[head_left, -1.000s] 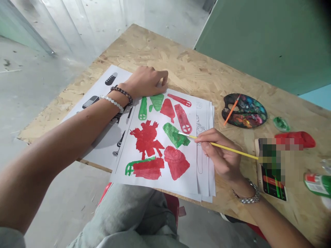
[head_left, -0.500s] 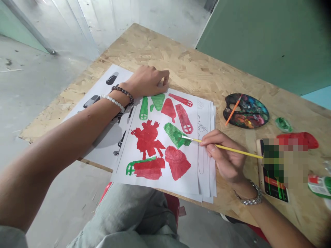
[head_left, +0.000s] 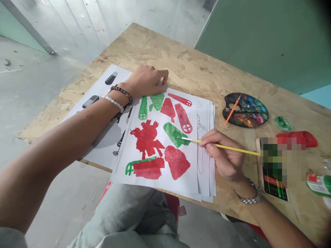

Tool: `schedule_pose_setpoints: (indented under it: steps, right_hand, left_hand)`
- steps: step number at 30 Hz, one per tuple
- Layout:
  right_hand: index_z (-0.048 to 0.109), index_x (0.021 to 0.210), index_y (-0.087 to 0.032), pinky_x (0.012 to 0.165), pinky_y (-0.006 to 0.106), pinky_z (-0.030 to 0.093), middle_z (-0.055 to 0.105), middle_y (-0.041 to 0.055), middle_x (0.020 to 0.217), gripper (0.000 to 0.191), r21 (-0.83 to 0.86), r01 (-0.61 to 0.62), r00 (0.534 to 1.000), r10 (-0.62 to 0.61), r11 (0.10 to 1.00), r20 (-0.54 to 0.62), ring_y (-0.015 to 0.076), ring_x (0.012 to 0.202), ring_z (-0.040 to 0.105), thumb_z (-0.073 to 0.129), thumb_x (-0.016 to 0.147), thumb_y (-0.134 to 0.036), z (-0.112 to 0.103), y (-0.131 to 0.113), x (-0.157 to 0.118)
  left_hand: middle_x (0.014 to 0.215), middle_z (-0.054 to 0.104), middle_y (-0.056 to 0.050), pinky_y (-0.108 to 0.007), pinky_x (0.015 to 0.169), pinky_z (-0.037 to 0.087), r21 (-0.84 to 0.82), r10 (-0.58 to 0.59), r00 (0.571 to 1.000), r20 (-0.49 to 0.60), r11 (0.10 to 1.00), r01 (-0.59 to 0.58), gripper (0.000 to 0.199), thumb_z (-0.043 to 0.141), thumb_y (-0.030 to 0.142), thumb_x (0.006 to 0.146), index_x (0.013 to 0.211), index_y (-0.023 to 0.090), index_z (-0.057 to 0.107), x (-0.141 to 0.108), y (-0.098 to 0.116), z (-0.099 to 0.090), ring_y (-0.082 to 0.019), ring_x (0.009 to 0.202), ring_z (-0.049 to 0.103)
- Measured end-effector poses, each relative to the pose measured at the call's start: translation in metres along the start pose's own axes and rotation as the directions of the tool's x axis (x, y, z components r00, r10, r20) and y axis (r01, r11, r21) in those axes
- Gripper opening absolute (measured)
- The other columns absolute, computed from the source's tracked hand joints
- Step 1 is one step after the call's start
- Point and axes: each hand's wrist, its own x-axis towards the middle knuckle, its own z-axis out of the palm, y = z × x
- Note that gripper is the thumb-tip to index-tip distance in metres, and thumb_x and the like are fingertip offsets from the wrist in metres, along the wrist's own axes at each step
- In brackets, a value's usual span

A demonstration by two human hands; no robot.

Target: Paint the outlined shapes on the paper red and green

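Observation:
My right hand (head_left: 224, 155) pinches a yellow-handled paintbrush (head_left: 232, 148); its bristles touch the green painted shape (head_left: 174, 134) on the white sheet (head_left: 155, 137). Several red and green painted shapes cover that sheet, among them a large red figure (head_left: 147, 137) at its centre left. My left hand (head_left: 152, 80) rests on the sheet's top edge, fingers curled in, and whatever may be under them is hidden. Two beaded bracelets circle the left wrist. Under the left forearm lies another sheet (head_left: 90, 141) with black printed drawings.
A dark paint palette (head_left: 254, 103) with an orange brush (head_left: 233, 109) across it sits right of the papers. Beyond are a small green paint dish (head_left: 283, 124), a red item (head_left: 307, 138), a phone (head_left: 274, 187) and a green-white bottle (head_left: 320, 185). A green panel (head_left: 258, 41) stands behind the table.
The view has shifted very slightly. The brush tip remains on the green shape, and both hands hold nearly the same positions.

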Motion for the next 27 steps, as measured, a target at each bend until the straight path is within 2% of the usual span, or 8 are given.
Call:
schedule_pose_setpoints:
  steps: [4,9,15,22,27]
  right_hand:
    - [0.079,0.095,-0.022,0.059,0.034,0.048,0.068,0.0043,0.083,0.017,0.053,-0.016,0.999,0.018,0.998,-0.038,0.0156,0.065,0.057,0.065,0.104,-0.026,-0.0002,0.0031,-0.0018]
    - [0.079,0.096,-0.023,0.060,0.034,0.047,0.068,0.0037,0.082,0.016,0.020,0.013,1.000,-0.013,1.000,0.001,0.0156,0.065,0.056,0.065,0.104,-0.025,-0.0016,0.0038,-0.0032]
    - [0.076,0.089,-0.022,0.059,0.035,0.043,0.062,0.0028,0.077,0.017,0.110,0.016,0.995,-0.005,0.994,-0.099,0.0167,0.065,0.056,0.064,0.102,-0.025,-0.0049,0.0100,-0.0085]
    - [0.075,0.092,-0.022,0.062,0.035,0.045,0.063,0.0032,0.080,0.017,0.077,0.072,0.997,-0.073,0.994,0.004,0.0173,0.069,0.055,0.062,0.103,-0.022,-0.0060,0.0077,-0.0076]
    - [0.075,0.093,-0.022,0.063,0.035,0.044,0.063,0.0038,0.082,0.017,0.045,0.118,0.993,-0.118,0.992,-0.011,0.0177,0.070,0.056,0.061,0.103,-0.022,-0.0054,0.0094,-0.0083]
  left_hand:
    - [0.085,0.078,-0.005,-0.035,0.075,0.044,0.008,-0.008,1.000,0.012,1.000,0.008,0.031,0.057,0.036,0.096,0.116,0.022,0.076,-0.0004,0.0003,-0.0004,-0.022,0.074,0.065]
    - [0.085,0.078,-0.005,-0.035,0.075,0.044,0.021,-0.009,1.000,0.014,1.000,0.009,0.032,0.057,0.037,0.097,0.117,0.022,0.077,-0.0005,0.0015,-0.0018,-0.023,0.074,0.065]
    - [0.089,0.080,-0.006,-0.035,0.078,0.044,0.021,-0.012,0.999,0.031,1.000,0.011,0.035,0.057,0.038,0.098,0.121,0.022,0.078,0.0001,0.0024,-0.0024,-0.023,0.079,0.066]
    - [0.088,0.079,-0.006,-0.034,0.076,0.040,0.009,-0.012,0.999,0.031,1.000,0.012,0.036,0.055,0.038,0.098,0.120,0.020,0.077,-0.0009,0.0030,-0.0040,-0.021,0.076,0.062]
    - [0.090,0.079,-0.006,-0.035,0.074,0.038,0.010,-0.016,0.999,0.049,1.000,0.016,0.038,0.052,0.039,0.098,0.122,0.022,0.076,-0.0017,0.0031,-0.0052,-0.022,0.076,0.060]
